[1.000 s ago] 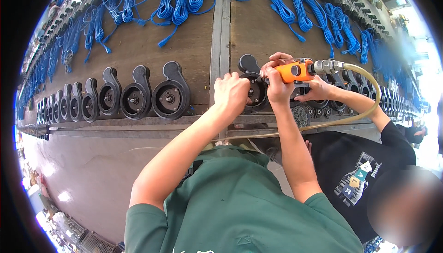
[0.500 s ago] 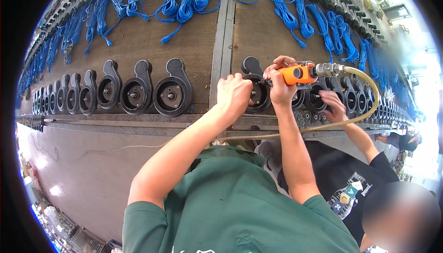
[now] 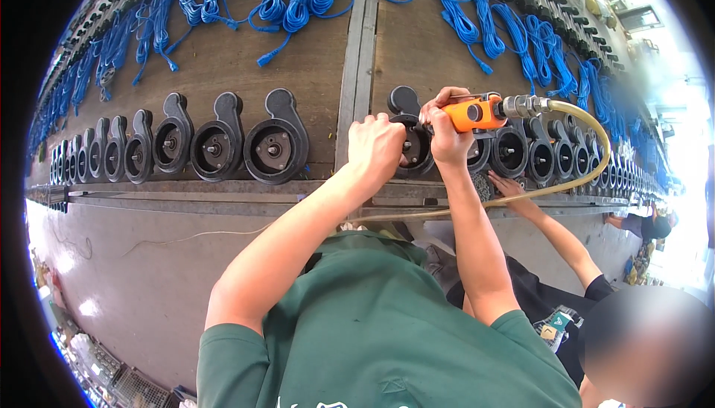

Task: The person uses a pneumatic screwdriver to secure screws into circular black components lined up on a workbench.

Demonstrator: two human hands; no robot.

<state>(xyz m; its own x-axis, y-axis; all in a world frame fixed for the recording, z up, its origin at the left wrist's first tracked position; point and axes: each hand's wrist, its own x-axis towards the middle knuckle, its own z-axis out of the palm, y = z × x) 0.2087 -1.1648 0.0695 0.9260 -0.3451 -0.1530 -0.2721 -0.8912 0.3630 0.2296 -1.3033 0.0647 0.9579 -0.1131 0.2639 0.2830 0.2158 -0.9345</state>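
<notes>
My right hand (image 3: pixel 448 131) is wrapped around an orange air tool (image 3: pixel 477 113), whose metal coupling leads to a yellowish hose (image 3: pixel 605 140). The tool's working end lies behind my fingers, close to a black round housing (image 3: pixel 418 156) with a rounded arm on top. Curled against that housing's left side is my left hand (image 3: pixel 375 146), its fingers closed on the rim. Part of the housing's round opening is hidden by the hands. Nearest on the left stands a similar black housing (image 3: pixel 277 161), with a metal shaft at its centre.
Rows of similar housings (image 3: pixel 214 151) line the table's front edge on both sides. Bundled blue cables (image 3: pixel 300 6) lie farther back on the brown tabletop (image 3: pixel 313 73). At right, a co-worker's hand (image 3: pixel 508 186) is at the table edge, below the hose.
The co-worker's hand has moved left and down, from a housing to the table edge. My hands and the orange tool stay at the same housing, with only a slight shift of the view.
</notes>
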